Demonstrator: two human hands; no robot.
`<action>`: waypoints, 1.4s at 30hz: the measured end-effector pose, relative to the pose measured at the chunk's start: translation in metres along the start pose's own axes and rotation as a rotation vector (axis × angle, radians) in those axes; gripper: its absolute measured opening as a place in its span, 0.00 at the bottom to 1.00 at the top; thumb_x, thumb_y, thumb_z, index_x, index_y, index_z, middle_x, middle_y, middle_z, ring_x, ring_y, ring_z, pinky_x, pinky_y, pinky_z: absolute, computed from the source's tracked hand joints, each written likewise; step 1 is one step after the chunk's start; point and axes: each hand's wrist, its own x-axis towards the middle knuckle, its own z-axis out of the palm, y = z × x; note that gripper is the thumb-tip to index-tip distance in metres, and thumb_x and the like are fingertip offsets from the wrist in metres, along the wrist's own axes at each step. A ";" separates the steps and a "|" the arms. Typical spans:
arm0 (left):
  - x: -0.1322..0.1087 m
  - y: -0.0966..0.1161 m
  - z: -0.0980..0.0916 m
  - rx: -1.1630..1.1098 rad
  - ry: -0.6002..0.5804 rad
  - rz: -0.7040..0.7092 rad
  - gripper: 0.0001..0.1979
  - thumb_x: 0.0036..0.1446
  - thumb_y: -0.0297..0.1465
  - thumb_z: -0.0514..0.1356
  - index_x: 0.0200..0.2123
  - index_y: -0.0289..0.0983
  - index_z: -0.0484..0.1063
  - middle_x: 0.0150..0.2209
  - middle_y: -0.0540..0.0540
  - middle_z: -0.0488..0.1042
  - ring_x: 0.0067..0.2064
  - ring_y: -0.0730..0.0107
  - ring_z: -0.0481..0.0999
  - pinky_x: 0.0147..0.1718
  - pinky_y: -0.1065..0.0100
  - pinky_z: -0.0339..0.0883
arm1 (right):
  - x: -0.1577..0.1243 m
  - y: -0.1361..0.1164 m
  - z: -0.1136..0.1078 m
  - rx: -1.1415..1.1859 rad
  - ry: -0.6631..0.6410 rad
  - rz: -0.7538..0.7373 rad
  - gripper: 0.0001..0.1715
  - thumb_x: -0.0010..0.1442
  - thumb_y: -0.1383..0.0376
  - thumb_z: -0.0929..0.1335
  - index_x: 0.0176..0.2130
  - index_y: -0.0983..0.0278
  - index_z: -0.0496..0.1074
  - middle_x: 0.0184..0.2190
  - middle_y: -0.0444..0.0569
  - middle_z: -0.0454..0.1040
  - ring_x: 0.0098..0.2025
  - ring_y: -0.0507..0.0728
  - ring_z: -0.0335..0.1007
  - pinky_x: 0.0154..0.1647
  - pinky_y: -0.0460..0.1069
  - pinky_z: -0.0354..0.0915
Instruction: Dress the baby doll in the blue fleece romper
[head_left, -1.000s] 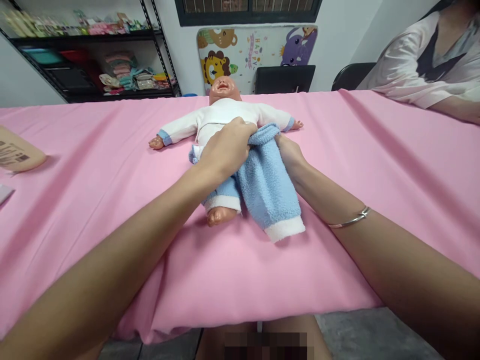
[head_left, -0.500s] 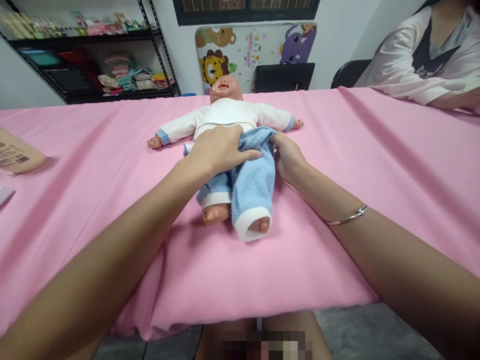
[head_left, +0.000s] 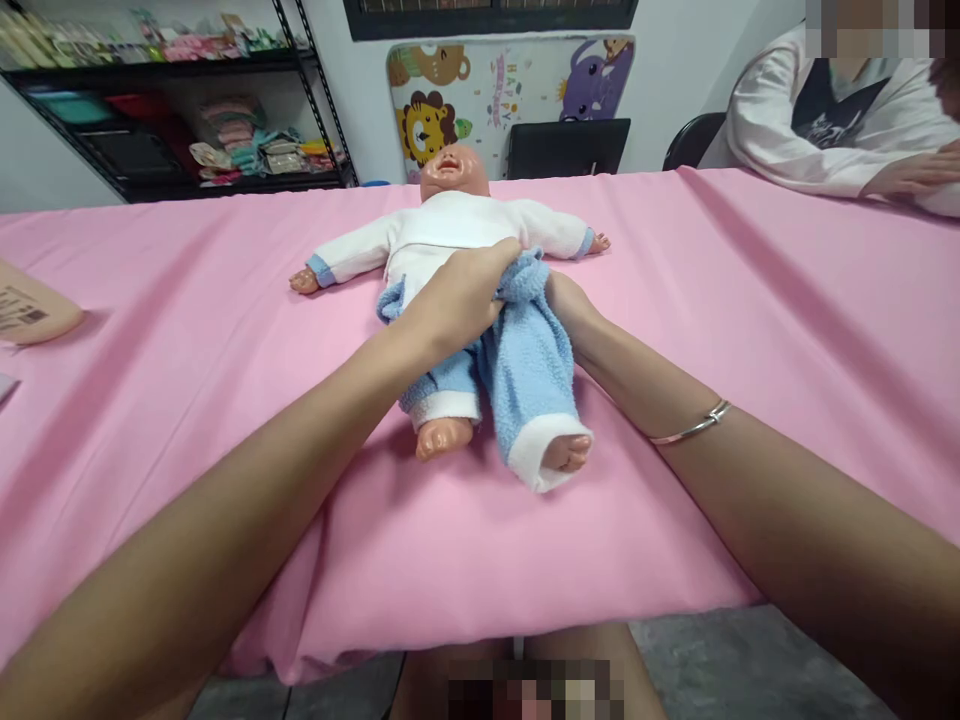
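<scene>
Left hand: the left hand [head_left: 457,295] reaches across from the lower left, fingers closed over the bunched waistband of the blue fleece trousers [head_left: 529,380] at the doll's belly; a firm grip on the fleece, by the look of it.

Right hand: the right hand [head_left: 570,305] sits on the far side of that waistband; its fingers are hidden behind the fleece, so I cannot tell whether they are clamped or only touching; a thin metal bangle [head_left: 694,425] circles the wrist.

Doll: a baby doll [head_left: 452,172] lies face up, arms spread, in the middle of the table; it wears a white long-sleeved top [head_left: 450,225] with blue cuffs.

Trousers: both doll legs are inside; each bare foot pokes out past a white cuff [head_left: 544,455] - the legs lie side by side, pointing toward the person.

Table: a pink tablecloth [head_left: 675,300] covers it, with long creases; a tan card [head_left: 30,310] lies near the left edge.

Nearby: a seated person in a white top [head_left: 795,130] at the upper right rests a hand [head_left: 919,172] on the cloth, well apart from the doll.

Behind: a black shelf unit [head_left: 180,100] holds folded cloths; an animal-print board [head_left: 495,90] leans behind the doll's head.
</scene>
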 end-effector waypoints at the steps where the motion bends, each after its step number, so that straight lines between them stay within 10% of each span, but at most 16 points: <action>1: -0.001 0.001 0.000 0.067 0.002 -0.002 0.18 0.50 0.18 0.54 0.43 0.37 0.69 0.40 0.47 0.74 0.43 0.60 0.74 0.40 0.65 0.66 | 0.000 -0.001 0.002 0.008 0.011 0.015 0.09 0.56 0.60 0.66 0.30 0.65 0.68 0.31 0.44 0.71 0.42 0.56 0.67 0.43 0.48 0.67; 8: -0.004 -0.009 -0.014 0.348 0.091 -0.010 0.14 0.59 0.27 0.54 0.48 0.40 0.67 0.47 0.41 0.71 0.47 0.51 0.71 0.46 0.55 0.60 | -0.002 -0.004 -0.007 0.102 0.054 0.085 0.03 0.51 0.68 0.66 0.30 0.65 0.69 0.31 0.45 0.72 0.38 0.55 0.67 0.42 0.48 0.67; 13: -0.009 -0.027 -0.020 0.116 0.194 -0.336 0.27 0.52 0.35 0.62 0.55 0.40 0.61 0.56 0.40 0.63 0.58 0.45 0.62 0.56 0.51 0.54 | -0.003 -0.002 -0.027 -0.028 0.141 0.141 0.07 0.44 0.72 0.66 0.29 0.65 0.70 0.22 0.43 0.66 0.25 0.52 0.61 0.30 0.48 0.64; 21: -0.053 -0.065 -0.044 -0.378 -0.221 -0.352 0.47 0.39 0.45 0.69 0.62 0.42 0.57 0.64 0.42 0.55 0.65 0.45 0.53 0.63 0.54 0.50 | -0.007 -0.014 -0.016 -0.090 0.133 -0.147 0.13 0.49 0.67 0.64 0.36 0.64 0.74 0.39 0.47 0.75 0.46 0.58 0.69 0.51 0.54 0.65; 28: -0.052 -0.072 -0.018 -0.456 0.100 -0.287 0.23 0.51 0.41 0.61 0.48 0.35 0.72 0.50 0.42 0.73 0.52 0.53 0.70 0.54 0.58 0.61 | -0.023 -0.021 -0.002 -0.435 -0.203 -0.171 0.34 0.46 0.52 0.74 0.49 0.65 0.71 0.52 0.52 0.70 0.55 0.65 0.63 0.58 0.57 0.58; 34: -0.041 -0.069 -0.007 -0.326 0.180 -0.321 0.10 0.53 0.35 0.56 0.33 0.35 0.71 0.35 0.45 0.75 0.39 0.59 0.72 0.42 0.63 0.64 | -0.019 -0.021 -0.001 -0.578 -0.211 -0.224 0.12 0.54 0.60 0.68 0.29 0.67 0.68 0.28 0.46 0.67 0.33 0.55 0.62 0.36 0.50 0.58; 42: -0.044 -0.068 -0.011 -0.339 0.220 -0.423 0.11 0.50 0.37 0.61 0.33 0.35 0.71 0.32 0.48 0.74 0.36 0.63 0.71 0.37 0.67 0.63 | -0.015 -0.019 -0.012 -0.198 -0.034 0.002 0.13 0.48 0.60 0.72 0.30 0.65 0.67 0.24 0.43 0.65 0.28 0.53 0.61 0.29 0.47 0.58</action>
